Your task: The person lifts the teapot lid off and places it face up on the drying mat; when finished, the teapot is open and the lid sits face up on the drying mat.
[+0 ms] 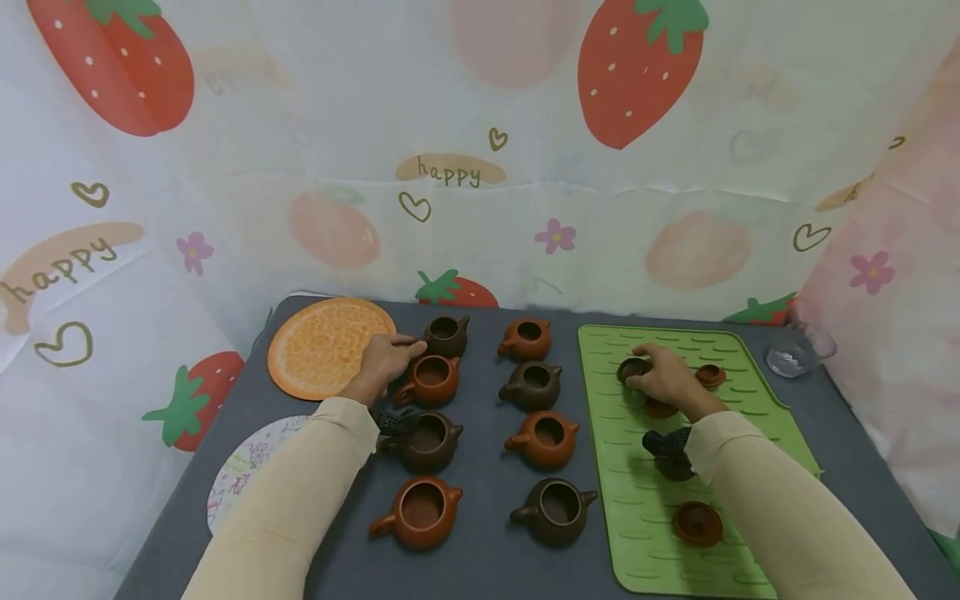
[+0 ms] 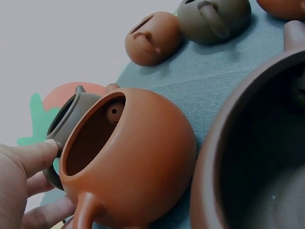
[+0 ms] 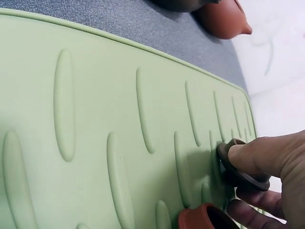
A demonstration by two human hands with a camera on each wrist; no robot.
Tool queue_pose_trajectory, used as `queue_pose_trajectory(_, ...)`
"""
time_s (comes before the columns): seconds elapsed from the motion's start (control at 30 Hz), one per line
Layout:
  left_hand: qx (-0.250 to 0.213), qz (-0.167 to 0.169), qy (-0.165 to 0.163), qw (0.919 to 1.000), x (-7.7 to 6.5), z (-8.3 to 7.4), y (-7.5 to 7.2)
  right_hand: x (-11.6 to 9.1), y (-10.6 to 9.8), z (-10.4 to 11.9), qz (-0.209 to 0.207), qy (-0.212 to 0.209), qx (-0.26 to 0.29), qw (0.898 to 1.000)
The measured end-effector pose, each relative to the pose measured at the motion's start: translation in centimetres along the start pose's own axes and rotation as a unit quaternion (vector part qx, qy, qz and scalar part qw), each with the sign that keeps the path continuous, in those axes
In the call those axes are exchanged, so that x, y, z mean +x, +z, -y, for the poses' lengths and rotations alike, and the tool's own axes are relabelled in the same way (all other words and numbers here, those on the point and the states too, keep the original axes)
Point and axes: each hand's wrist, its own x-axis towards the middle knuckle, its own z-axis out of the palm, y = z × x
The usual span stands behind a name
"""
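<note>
At the back of the left column, my left hand (image 1: 386, 360) pinches the handle of a small dark brown teapot (image 1: 447, 337) with no lid on it. A red-brown teapot (image 2: 147, 152) stands right in front, close below those fingers. Over the green mat (image 1: 622, 533), my right hand (image 1: 666, 382) pinches a dark lid (image 3: 243, 171) between thumb and fingers. Whether that lid touches the mat cannot be made out. A red-brown lid (image 1: 660, 409) lies under the right hand, partly hidden by it.
More lidless teapots, such as a red-brown one (image 1: 422, 512) and a dark one (image 1: 557, 510), stand in two columns. Other lids (image 1: 697, 523) lie on the mat. An orange round placemat (image 1: 300, 358), a patterned round mat (image 1: 240, 467) and a clear glass vessel (image 1: 791, 357) flank them.
</note>
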Motion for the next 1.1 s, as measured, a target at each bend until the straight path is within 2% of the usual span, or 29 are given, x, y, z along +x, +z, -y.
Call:
queue_pose_trajectory(0.2,-0.010,0.010,0.015,0.9998,-0.1,0.1,-0.5,-0.3,-0.4,-0.2,0.010,0.000,0.019,1.000)
queue_pose_trajectory(0.47,-0.007,0.008,0.009,0.9999,-0.2,-0.2,-1.3,-0.2,-0.5,-0.8,0.016,0.006,0.009,1.000)
queue_pose_trajectory(0.6,0.001,0.016,0.005,0.9999,-0.2,-0.1,-1.3,-0.1,-0.3,-0.8,0.018,-0.010,-0.029,0.999)
queue_pose_trajectory(0.77,-0.018,0.030,-0.004,0.9994,-0.2,0.6,-0.9,0.0,0.0,-0.5,0.023,-0.027,-0.093,0.995)
queue_pose_trajectory(0.9,-0.041,0.025,-0.002,0.9989,-0.1,0.8,-0.6,0.2,0.3,-0.4,0.008,-0.032,-0.102,0.994)
queue_pose_trajectory(1.1,-0.066,0.023,0.000,0.9976,-0.2,0.6,-0.5,0.5,0.6,-0.2,-0.023,-0.043,-0.078,0.996)
